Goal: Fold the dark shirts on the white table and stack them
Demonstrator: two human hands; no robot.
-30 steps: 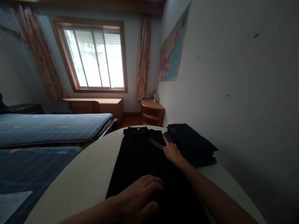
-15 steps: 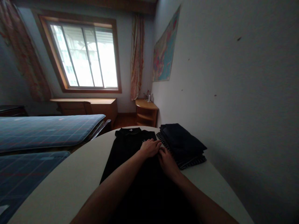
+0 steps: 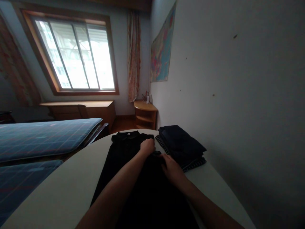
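A black collared shirt [image 3: 121,159] lies spread on the pale round table [image 3: 64,187], its collar towards the far edge and its lower part in deep shadow nearest me. My left hand [image 3: 147,146] is closed on the shirt near its right shoulder, the fingers curled under and partly hidden. Just right of it and a little closer, my right hand [image 3: 171,167] pinches the shirt's right side, where the cloth is bunched up between both hands. A stack of folded dark clothes [image 3: 179,140], with striped cloth at the bottom, sits right beside the shirt.
A bed with blue plaid mattresses [image 3: 47,136] stands left of the table. The white wall [image 3: 226,121] runs along the right side. Beyond the table are a wooden corner shelf [image 3: 145,106], a desk [image 3: 100,109] and a window [image 3: 78,57].
My left hand has curled from flatter fingers into a closed grip and the cloth between my hands is now lifted and bunched. The camera view has shifted slightly to the right.
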